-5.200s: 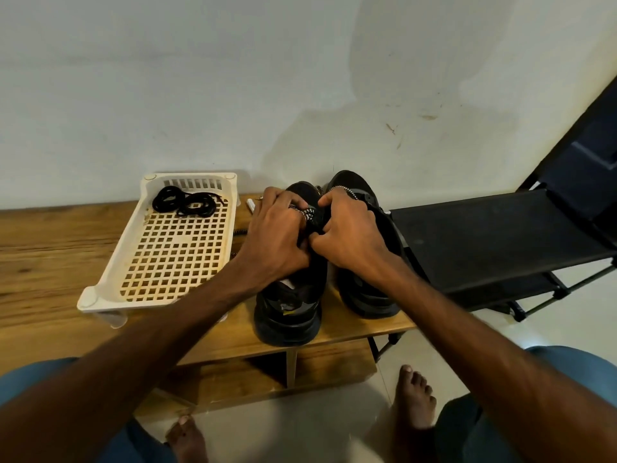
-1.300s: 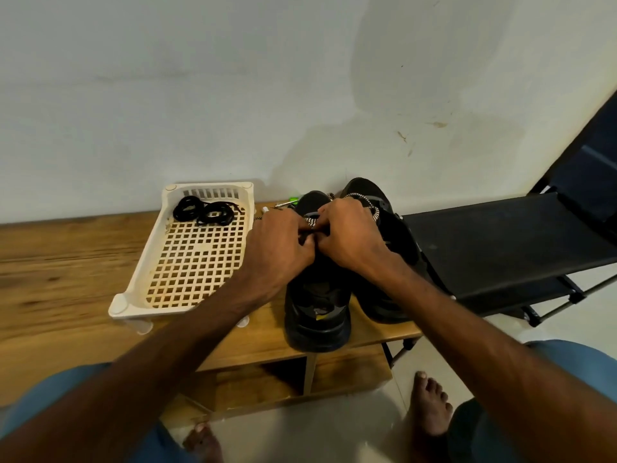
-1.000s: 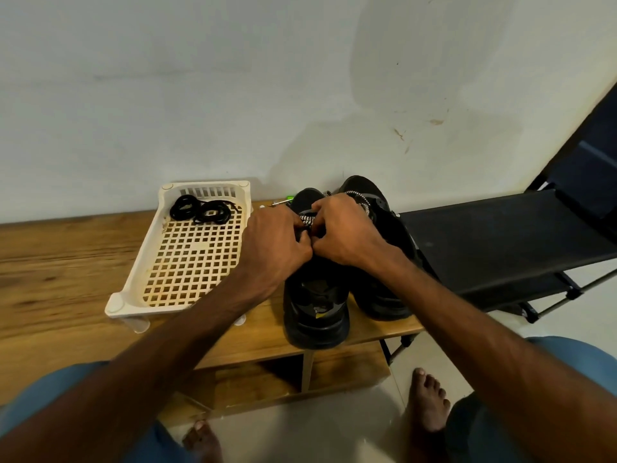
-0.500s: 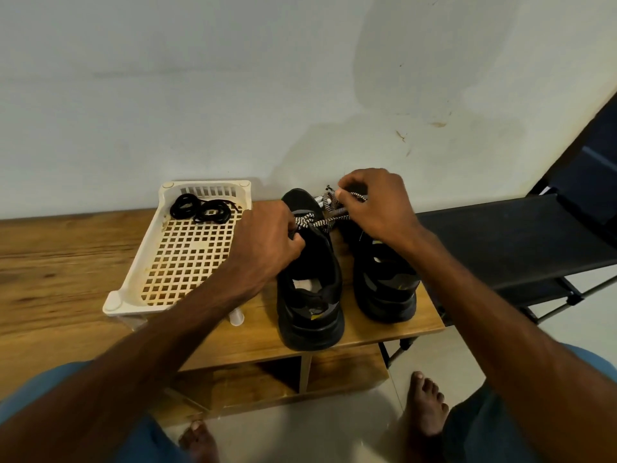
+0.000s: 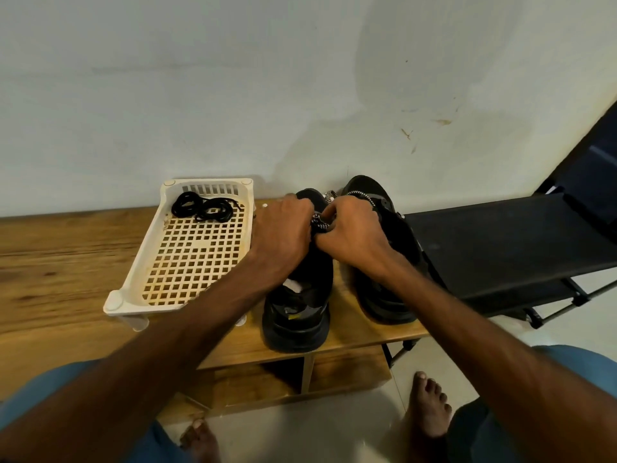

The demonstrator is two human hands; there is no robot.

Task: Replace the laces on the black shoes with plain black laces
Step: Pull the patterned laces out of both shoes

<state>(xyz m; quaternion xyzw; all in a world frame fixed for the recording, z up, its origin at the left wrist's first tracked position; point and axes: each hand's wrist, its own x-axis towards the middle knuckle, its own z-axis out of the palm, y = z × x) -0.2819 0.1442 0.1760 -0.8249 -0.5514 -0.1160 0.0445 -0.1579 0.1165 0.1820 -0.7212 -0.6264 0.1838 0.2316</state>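
at the right end of the wooden bench (image 5: pixel 66 262) both black shoes (image 5: pixel 297 329) stand side by side, long axes running from me to the wall, heels nearest me. my left hand (image 5: pixel 283 235) and right hand (image 5: pixel 350 238) meet over the left one, fingers curled, pinching its speckled lace (image 5: pixel 319 223) between them. the plain black laces (image 5: pixel 202 208) lie coiled at the far end of the cream tray (image 5: pixel 115 300), left of my left hand, the nearer one.
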